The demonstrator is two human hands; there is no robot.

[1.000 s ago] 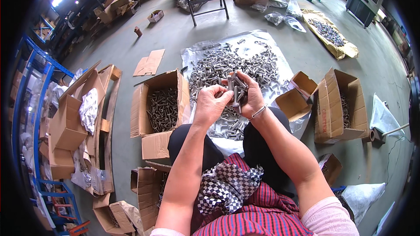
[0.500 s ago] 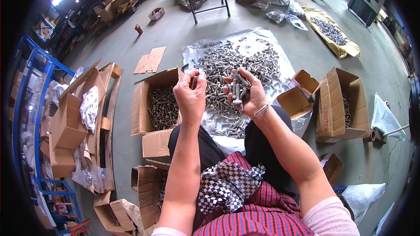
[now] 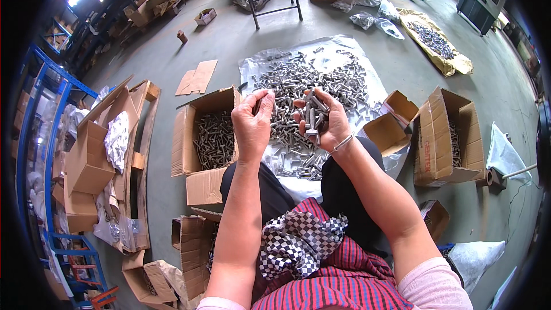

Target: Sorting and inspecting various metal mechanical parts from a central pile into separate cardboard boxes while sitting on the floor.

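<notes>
Wide concrete floor (image 3: 172,51) all round, and in the middle of it a crinkled plastic sheet (image 3: 344,46) spread flat, carrying a big loose heap of steel bolts (image 3: 310,80). Just to the left of that heap sits an open cardboard box (image 3: 209,138), already holding a layer of the same bolts in its bottom. Off to the right, another carton (image 3: 442,138) stands open with bolts inside, and a smaller empty-looking one (image 3: 387,129) lies tipped between it and the sheet.

Now the hands, both raised over the near edge of the heap. The right hand (image 3: 324,123) is cupped and curled round a bundle of bolts (image 3: 313,115), several shanks standing roughly upright out of the fist. That's a full hold, fingers wrapped well in. The left hand (image 3: 252,123) is beside it, hovering just at the box's right wall, fingers bent with the tips pinched together; whether a single bolt sits in that pinch, I can't tell from here.

To do this well, I'd judge: keep the bundle's heads aligned so none slips out of the bottom of the fist, pick one piece at a time, and release low inside the box rather than over its rim.
</notes>
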